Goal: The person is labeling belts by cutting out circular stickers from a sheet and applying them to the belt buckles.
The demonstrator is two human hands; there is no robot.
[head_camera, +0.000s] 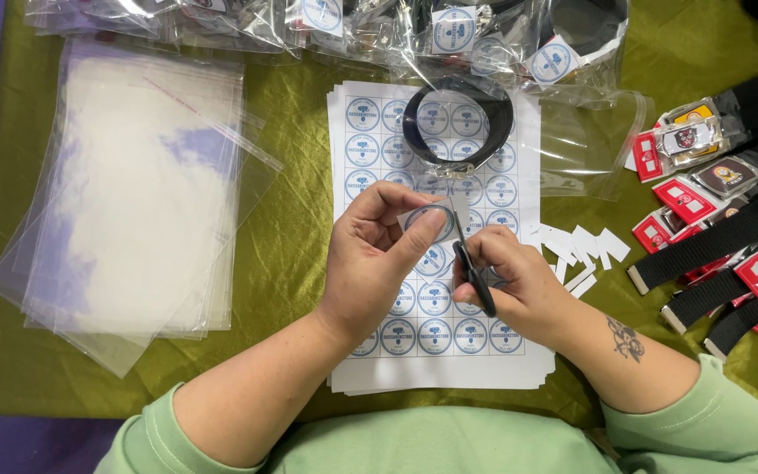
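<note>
My left hand (377,259) pinches a small cut-out paper piece with a round blue sticker (432,216) between thumb and fingers. My right hand (512,283) grips black scissors (470,270), whose blades meet the edge of that piece. Both hands hover over a white sheet of round blue stickers (484,335) lying on the olive-green cloth. A coiled black strap (458,123) rests on the top of the sheet.
A stack of clear plastic bags (133,193) lies at the left. Bagged items (449,31) crowd the far edge. White paper offcuts (585,250) sit right of the sheet. Black straps with red and white buckles (730,228) fill the right side.
</note>
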